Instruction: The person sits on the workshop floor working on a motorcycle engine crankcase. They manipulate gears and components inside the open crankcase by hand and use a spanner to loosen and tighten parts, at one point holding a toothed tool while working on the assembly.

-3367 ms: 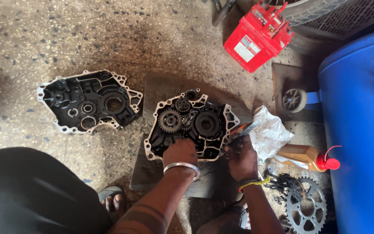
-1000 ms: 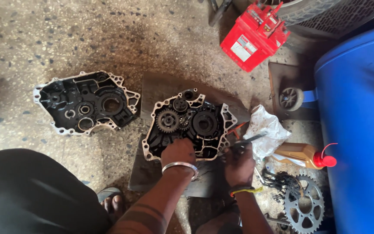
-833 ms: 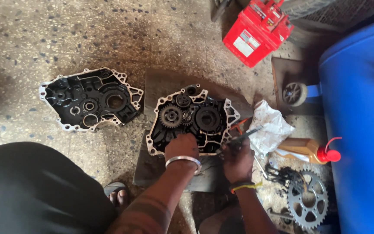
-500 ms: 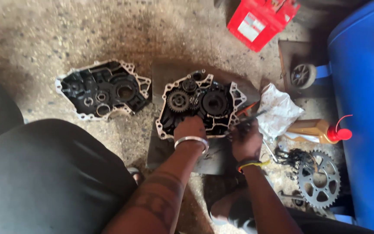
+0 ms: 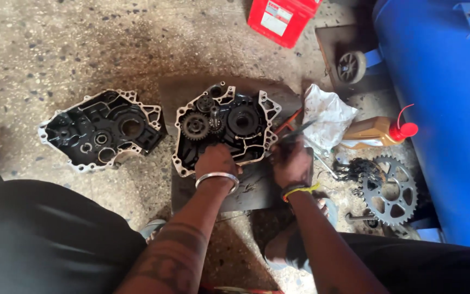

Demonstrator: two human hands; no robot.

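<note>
Knees in dark trousers frame the bottom of the view, and both forearms reach forward between them over the stained concrete floor [image 5: 55, 49]. Left hand [image 5: 216, 161], a metal bangle [image 5: 217, 178] on its wrist, presses down on the near edge of the engine crankcase half [image 5: 225, 126], fingers curled over the casing rim rather than gripping anything loose. Right hand [image 5: 291, 162], with a yellow band on its wrist, is closed around a slim dark tool [image 5: 296, 130] whose tip points up and to the right, just beside the casing's right edge; what kind of tool it is cannot be told. That casing sits on a dark board [image 5: 257, 185] directly ahead, gears and shafts showing inside. Off to the left, well apart, lies the other crankcase half [image 5: 102, 129], open side up. To the right lie a crumpled white plastic bag [image 5: 327, 115], an amber oil bottle with a red cap [image 5: 381, 130] on its side, and a chain sprocket [image 5: 391, 189] near the blue drum [image 5: 441, 109]. Farther back stands a red canister [image 5: 281, 17] and a small wheel [image 5: 350, 66].
</note>
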